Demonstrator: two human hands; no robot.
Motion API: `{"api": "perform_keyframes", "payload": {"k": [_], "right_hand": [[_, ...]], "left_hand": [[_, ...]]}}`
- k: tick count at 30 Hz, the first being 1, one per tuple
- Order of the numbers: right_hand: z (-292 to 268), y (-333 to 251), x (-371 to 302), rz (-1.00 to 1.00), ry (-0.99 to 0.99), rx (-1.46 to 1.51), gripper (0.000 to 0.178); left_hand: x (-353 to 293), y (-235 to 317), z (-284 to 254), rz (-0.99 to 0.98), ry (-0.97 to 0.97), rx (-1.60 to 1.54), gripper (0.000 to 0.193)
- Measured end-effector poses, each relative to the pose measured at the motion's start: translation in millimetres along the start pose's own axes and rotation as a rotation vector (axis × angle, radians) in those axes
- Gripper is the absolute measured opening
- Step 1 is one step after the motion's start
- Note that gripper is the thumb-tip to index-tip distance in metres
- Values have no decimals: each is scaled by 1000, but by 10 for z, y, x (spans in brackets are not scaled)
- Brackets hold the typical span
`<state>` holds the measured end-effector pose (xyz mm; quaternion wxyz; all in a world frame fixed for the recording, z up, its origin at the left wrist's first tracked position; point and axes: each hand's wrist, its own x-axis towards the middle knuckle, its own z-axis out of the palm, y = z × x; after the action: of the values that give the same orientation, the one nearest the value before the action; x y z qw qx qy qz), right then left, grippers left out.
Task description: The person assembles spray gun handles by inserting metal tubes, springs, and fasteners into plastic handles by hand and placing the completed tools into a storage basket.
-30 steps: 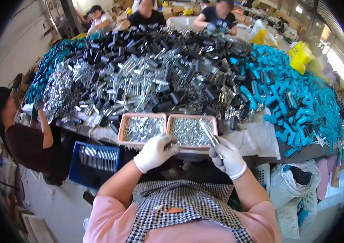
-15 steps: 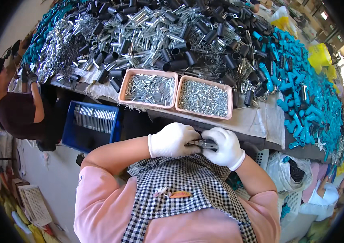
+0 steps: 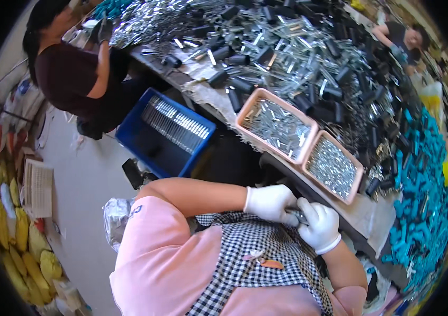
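Note:
Both of my hands wear white gloves and meet in front of the checked apron [image 3: 258, 242]. My left hand [image 3: 271, 204] pinches one end of a small grey metal piece [image 3: 299, 215]. Around the other end curl the fingers of my right hand [image 3: 320, 226]. Most of the piece is hidden by the gloves, so its kind cannot be made out. Just beyond my hands, a pink tray [image 3: 266, 143] holds short silver pins. Beside it on the table's edge, a second pink tray [image 3: 323, 185] is full of smaller silver metal bits.
A blue bin [image 3: 142, 158] with a row of silver metal parts stands left of the table. Heaped behind the trays are metal rods and black tubes [image 3: 237, 59]; turquoise parts [image 3: 424, 210] lie at right. One person [image 3: 68, 68] works at left, another [image 3: 405, 42] at far right.
My view has swung left, so the table and trays appear tilted and farther right. Both hands still hold the metal piece, which now shows less between the gloves.

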<state>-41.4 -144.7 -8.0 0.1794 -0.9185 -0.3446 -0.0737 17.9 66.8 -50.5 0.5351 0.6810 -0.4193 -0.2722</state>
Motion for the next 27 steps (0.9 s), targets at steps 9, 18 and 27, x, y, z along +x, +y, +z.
{"api": "perform_keyframes", "payload": {"k": [9, 18, 27], "right_hand": [[405, 94, 317, 35, 12, 186, 49], [356, 94, 163, 542, 42, 597, 35], [314, 7, 139, 713, 99, 525, 38]], "left_hand": [[-223, -294, -226, 132, 211, 363, 35], [-1761, -2223, -1360, -1024, 1344, 523, 34], [-1688, -3083, -2064, -1269, 734, 641, 31]]}}
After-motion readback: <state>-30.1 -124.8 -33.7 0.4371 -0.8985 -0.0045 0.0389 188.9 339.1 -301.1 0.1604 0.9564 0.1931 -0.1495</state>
